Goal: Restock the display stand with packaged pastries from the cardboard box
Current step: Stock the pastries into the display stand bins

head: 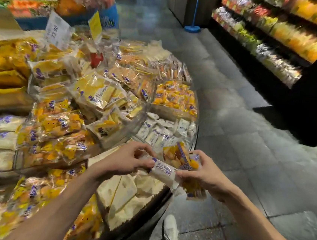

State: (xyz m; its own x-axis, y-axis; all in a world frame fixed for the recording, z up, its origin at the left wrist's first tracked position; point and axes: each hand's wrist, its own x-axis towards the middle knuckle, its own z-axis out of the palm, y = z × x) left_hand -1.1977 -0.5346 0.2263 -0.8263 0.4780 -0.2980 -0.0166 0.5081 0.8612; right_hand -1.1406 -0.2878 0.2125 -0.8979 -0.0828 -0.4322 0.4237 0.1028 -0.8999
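White pastry packet (pixel 163 171) is pinched at its ends by left hand (pixel 128 159) and right hand (pixel 204 176), yellow packets (pixel 181 157) also gripped there, just above the display stand (pixel 143 221) rim; best laid flat, label up, inside that rim.

Both forearms reach forward, left hand (pixel 128 160) and right hand (pixel 205 176) close together, fingers (pixel 141 147) curled, pinching a white packet (pixel 163 171).

Two bare forearms ran up from the lower edge, uncovered to the wrists, ending in the left hand (pixel 127 161) and the right hand (pixel 204 175). One foot wore a white low trainer (pixel 170 236), blurred, with a dark strip along one side.
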